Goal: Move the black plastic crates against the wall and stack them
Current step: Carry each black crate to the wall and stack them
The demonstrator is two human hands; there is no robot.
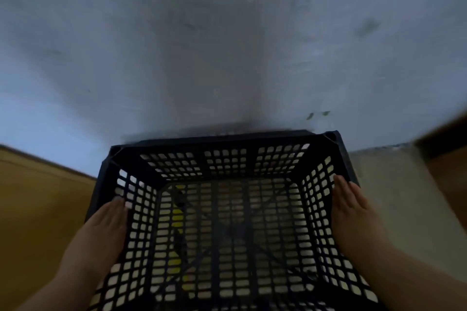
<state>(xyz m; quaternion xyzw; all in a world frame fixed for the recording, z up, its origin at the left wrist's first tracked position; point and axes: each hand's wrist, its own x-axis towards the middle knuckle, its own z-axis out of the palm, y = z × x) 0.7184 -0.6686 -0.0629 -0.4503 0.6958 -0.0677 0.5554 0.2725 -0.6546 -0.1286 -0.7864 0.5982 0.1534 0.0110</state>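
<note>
A black plastic crate with lattice walls and an open top fills the lower middle of the view. Its far rim lies close against the grey wall. My left hand grips its left rim, fingers pointing forward. My right hand grips the right rim the same way. Through the lattice floor I see pale ground and something yellow; whether another crate sits beneath is unclear.
A brown cardboard surface stands close on the left. Another brown box is at the right edge. A pale strip of floor lies between the crate and that box. The picture is motion-blurred.
</note>
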